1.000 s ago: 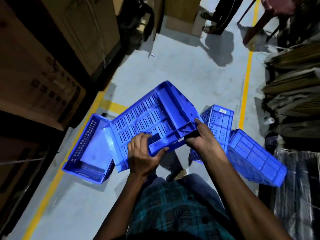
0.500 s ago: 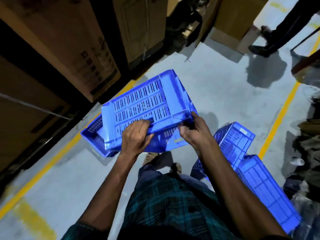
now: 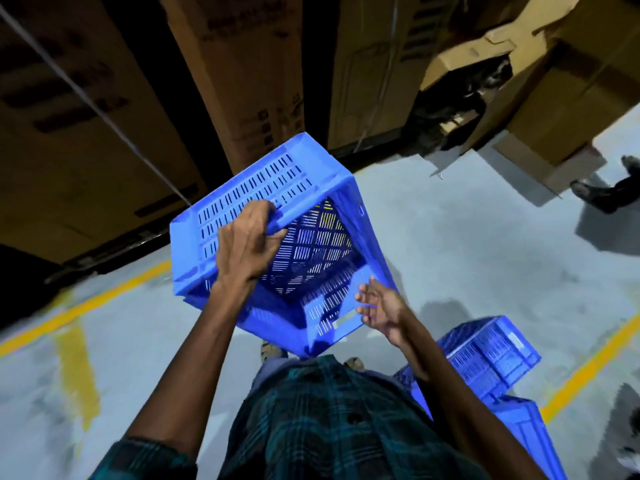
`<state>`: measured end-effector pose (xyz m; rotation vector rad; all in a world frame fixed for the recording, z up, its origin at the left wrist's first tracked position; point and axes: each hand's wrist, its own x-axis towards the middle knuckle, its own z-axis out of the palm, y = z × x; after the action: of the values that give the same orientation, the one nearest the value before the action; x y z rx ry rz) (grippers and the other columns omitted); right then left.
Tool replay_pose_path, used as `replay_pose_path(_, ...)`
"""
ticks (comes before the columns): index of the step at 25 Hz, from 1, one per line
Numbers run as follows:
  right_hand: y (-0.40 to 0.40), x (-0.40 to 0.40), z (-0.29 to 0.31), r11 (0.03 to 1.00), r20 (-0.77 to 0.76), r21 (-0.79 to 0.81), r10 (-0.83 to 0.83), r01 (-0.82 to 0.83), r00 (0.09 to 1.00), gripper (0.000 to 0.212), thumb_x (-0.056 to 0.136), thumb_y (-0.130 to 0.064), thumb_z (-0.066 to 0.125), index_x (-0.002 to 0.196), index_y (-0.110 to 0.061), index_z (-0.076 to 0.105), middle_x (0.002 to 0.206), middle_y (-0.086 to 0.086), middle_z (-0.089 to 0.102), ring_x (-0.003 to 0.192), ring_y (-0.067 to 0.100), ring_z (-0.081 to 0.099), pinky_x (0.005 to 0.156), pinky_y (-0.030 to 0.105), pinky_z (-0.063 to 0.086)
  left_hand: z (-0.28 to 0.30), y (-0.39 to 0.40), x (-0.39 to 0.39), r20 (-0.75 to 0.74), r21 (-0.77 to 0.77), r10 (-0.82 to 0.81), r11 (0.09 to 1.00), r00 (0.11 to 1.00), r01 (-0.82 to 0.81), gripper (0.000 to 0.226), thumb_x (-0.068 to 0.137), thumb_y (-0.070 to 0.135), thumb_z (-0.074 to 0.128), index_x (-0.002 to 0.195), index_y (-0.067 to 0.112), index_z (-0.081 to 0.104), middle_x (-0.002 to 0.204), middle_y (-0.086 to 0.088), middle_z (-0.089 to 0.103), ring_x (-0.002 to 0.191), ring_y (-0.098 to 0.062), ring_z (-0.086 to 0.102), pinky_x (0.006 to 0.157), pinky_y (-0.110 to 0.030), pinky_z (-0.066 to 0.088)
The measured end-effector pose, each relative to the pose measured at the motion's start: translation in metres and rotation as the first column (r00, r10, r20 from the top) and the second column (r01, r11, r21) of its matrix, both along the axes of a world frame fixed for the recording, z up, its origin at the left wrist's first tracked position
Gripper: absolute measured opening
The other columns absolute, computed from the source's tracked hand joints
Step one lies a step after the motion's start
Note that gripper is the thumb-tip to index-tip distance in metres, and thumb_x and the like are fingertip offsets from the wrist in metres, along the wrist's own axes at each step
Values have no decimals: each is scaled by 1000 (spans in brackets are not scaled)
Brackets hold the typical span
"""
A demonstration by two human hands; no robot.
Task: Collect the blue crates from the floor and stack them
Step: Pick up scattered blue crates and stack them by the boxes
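A blue slotted crate (image 3: 311, 188) hangs in the air in front of me, tilted, with its open side turned toward me. My left hand (image 3: 247, 244) grips its upper rim, fingers curled over the edge. My right hand (image 3: 379, 310) is beside the crate's lower right wall with fingers spread, and I cannot tell if they touch it. Two more blue crates lie on the floor at my right: one (image 3: 485, 351) on its side, another (image 3: 523, 434) below it, partly hidden by my right arm.
Tall cardboard boxes (image 3: 242, 64) line the far wall. A torn box (image 3: 540, 109) leans at the upper right. Yellow lines (image 3: 86, 306) mark the grey floor. Another person's feet (image 3: 602, 192) stand at the right edge.
The crate has turned so its open side faces me and has risen. My right hand has let go of the rim. The view swung left, and the crate that lay beneath is out of sight.
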<state>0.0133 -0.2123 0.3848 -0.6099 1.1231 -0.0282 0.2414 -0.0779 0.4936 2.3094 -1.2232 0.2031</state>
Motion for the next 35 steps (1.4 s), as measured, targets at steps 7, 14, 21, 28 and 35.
replay_pose_path(7,32,23,-74,993,-375,-116,-80,39,924,46,95,-33,58,133,-11,45,133,12,48,112,33,54,88,40,47,29,56,17,-169,-217,149,959,974,-184,33,72,25,84,89,8,61,85,-6,67,75,-25,63,65,-30,43)
replay_pose_path(14,32,75,-91,926,-447,-342,-308,157,840,86,73,-33,81,136,4,37,114,7,47,91,22,55,74,33,48,65,119,36,-289,-380,125,895,949,-233,37,68,33,87,82,6,65,76,6,59,66,-4,50,60,-19,42)
replay_pose_path(21,37,113,-103,902,-235,-341,-354,264,905,7,85,-14,68,86,-11,62,72,7,60,59,19,55,54,27,46,59,152,99,-431,-382,258,816,865,-433,34,70,34,86,85,10,68,77,3,63,66,-5,52,63,-6,40)
replay_pose_path(28,-7,142,-94,776,-245,-631,-201,1,948,23,72,-32,70,68,-11,64,62,9,60,60,22,54,59,38,48,-41,184,217,-704,-235,409,636,580,-735,34,70,45,79,76,13,69,68,-4,65,57,-4,50,57,-26,43)
replay_pose_path(35,-40,184,-74,672,-321,-716,-76,-190,944,18,69,-21,64,85,-21,72,74,5,69,65,20,61,65,37,51,-162,201,230,-851,79,492,465,184,-882,57,63,59,80,73,5,68,61,-13,63,54,-15,53,53,-34,48)
